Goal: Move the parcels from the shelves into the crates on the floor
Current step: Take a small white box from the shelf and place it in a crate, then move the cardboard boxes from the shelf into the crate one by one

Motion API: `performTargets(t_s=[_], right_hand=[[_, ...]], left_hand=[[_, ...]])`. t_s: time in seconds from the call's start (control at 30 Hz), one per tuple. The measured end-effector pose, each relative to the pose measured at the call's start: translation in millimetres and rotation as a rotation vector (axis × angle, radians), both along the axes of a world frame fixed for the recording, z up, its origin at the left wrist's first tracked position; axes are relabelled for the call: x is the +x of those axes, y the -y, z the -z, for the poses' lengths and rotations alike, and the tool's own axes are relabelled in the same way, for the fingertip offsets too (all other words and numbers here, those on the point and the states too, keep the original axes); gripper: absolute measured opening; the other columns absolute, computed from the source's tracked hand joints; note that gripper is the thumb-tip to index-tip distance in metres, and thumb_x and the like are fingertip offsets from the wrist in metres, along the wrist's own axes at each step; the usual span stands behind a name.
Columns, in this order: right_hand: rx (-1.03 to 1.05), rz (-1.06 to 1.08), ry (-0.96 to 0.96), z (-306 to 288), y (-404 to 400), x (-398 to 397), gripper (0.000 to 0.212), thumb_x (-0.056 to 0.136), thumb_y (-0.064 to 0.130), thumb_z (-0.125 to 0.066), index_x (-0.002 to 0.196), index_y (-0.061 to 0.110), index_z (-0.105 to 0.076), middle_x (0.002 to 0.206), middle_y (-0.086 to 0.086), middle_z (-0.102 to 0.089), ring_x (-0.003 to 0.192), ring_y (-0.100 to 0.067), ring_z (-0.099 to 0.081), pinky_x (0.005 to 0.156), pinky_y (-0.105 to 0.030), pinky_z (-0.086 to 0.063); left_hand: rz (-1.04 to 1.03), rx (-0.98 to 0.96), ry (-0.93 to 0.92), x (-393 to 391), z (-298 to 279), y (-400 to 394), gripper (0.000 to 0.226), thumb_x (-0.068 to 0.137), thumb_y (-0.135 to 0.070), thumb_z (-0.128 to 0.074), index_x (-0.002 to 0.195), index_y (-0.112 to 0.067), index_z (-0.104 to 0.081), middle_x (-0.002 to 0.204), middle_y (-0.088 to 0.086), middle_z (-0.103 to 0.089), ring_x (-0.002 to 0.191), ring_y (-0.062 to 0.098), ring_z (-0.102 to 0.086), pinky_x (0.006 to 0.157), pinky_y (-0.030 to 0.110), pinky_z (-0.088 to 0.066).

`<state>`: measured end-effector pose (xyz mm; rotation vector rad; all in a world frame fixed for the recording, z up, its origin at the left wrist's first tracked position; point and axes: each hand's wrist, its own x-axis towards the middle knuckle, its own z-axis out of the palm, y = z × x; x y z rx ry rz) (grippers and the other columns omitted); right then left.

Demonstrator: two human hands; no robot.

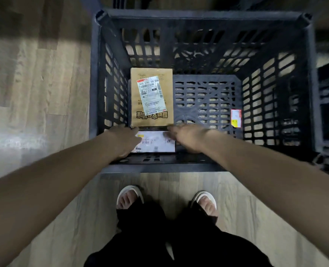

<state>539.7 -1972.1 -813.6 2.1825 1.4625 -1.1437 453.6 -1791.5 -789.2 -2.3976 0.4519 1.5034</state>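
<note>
While hands [125, 140] hold white parcel [156, 142] — crate [202, 16] holds brown parcel [151, 97].

pale wood-plank floor [34, 89], dim light

**Two parcels in crate**

Dark slatted plastic crate [198, 20] stands on the floor. Brown cardboard parcel [151, 97] lies flat on its bottom, by the left wall, with a white shipping label on top. A white-labelled parcel [156, 141] sits at the near wall, just beside the brown one.
</note>
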Motion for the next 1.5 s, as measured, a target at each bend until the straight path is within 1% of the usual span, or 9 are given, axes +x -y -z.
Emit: performTargets(t_s=[0.07,0.13,0.27,0.47,0.67,0.87,1.1,1.27,1.5], right_hand=[[0.057,0.182,0.039,-32,2,-5,0.064,0.093,0.002,-0.046,0.150,0.010,-0.019,0.156,-0.010,-0.019,0.140,-0.028,-0.026,0.111,-0.037,-0.031],[0.074,0.294,0.068,-68,12,-9,0.062,0.092,0.006,-0.047,0.148,0.009,-0.021,0.155,-0.010,-0.021,0.140,-0.027,-0.026,0.108,-0.036,-0.033],[0.006,0.305,0.127,-149,32,-11,0.055,0.092,0.013,-0.048,0.144,0.010,-0.029,0.149,-0.009,-0.030,0.137,-0.026,-0.028,0.105,-0.034,-0.034],[-0.004,0.442,0.186,-284,33,4,0.051,0.093,0.018,-0.046,0.141,0.010,-0.031,0.143,-0.010,-0.035,0.134,-0.027,-0.030,0.109,-0.035,-0.031],[0.110,0.539,0.196,-411,12,10,0.050,0.094,0.019,-0.046,0.141,0.008,-0.032,0.141,-0.011,-0.036,0.132,-0.029,-0.032,0.110,-0.034,-0.026],[0.342,0.617,0.278,-512,0,2,0.063,0.090,0.016,-0.052,0.147,0.008,-0.026,0.146,-0.009,-0.034,0.137,-0.026,-0.029,0.113,-0.030,-0.021],[0.607,0.874,0.367,-581,1,-42,0.055,0.085,0.008,-0.058,0.137,-0.002,-0.044,0.138,-0.018,-0.048,0.130,-0.032,-0.043,0.111,-0.032,-0.027],[0.702,1.004,0.413,-609,-1,-60,0.054,0.092,0.013,-0.053,0.142,0.003,-0.038,0.145,-0.010,-0.041,0.136,-0.022,-0.034,0.109,-0.017,-0.013],[0.794,1.037,0.442,-639,9,-29,0.057,0.094,0.018,-0.051,0.147,0.009,-0.030,0.151,-0.003,-0.032,0.141,-0.015,-0.024,0.109,-0.014,-0.008]], left_hand=[[-0.113,-0.044,0.065,0,-26,6,0.055,0.096,-0.009,-0.040,0.147,-0.019,-0.025,0.157,0.010,-0.006,0.134,0.033,-0.030,0.106,0.040,-0.033],[-0.219,-0.088,0.115,-1,-55,8,0.056,0.096,-0.016,-0.042,0.149,-0.021,-0.022,0.158,0.007,-0.003,0.139,0.030,-0.023,0.110,0.038,-0.028],[-0.380,-0.056,0.171,-6,-130,2,0.060,0.096,-0.024,-0.043,0.150,-0.022,-0.017,0.158,0.010,-0.004,0.143,0.029,-0.013,0.115,0.039,-0.020],[-0.476,-0.010,0.209,-8,-271,-16,0.059,0.097,-0.029,-0.040,0.150,-0.020,-0.017,0.158,0.012,-0.002,0.144,0.028,-0.008,0.117,0.039,-0.012],[-0.679,-0.113,0.442,1,-403,-25,0.052,0.094,-0.028,-0.043,0.144,-0.018,-0.030,0.154,0.010,-0.016,0.139,0.027,-0.017,0.114,0.038,-0.016],[-0.814,-0.254,0.713,-1,-510,-27,0.049,0.094,-0.027,-0.042,0.142,-0.018,-0.032,0.152,0.008,-0.020,0.142,0.024,-0.013,0.115,0.037,-0.015],[-0.932,-0.410,0.885,-24,-584,-13,0.046,0.095,-0.028,-0.045,0.140,-0.019,-0.040,0.155,0.007,-0.021,0.142,0.023,-0.017,0.113,0.037,-0.018],[-0.874,-0.482,0.921,-19,-604,1,0.049,0.096,-0.032,-0.045,0.143,-0.020,-0.037,0.156,0.007,-0.020,0.144,0.021,-0.014,0.116,0.038,-0.018],[-0.797,-0.509,1.022,25,-646,15,0.047,0.099,-0.033,-0.040,0.144,-0.024,-0.034,0.157,0.002,-0.016,0.145,0.020,-0.010,0.118,0.034,-0.010]])
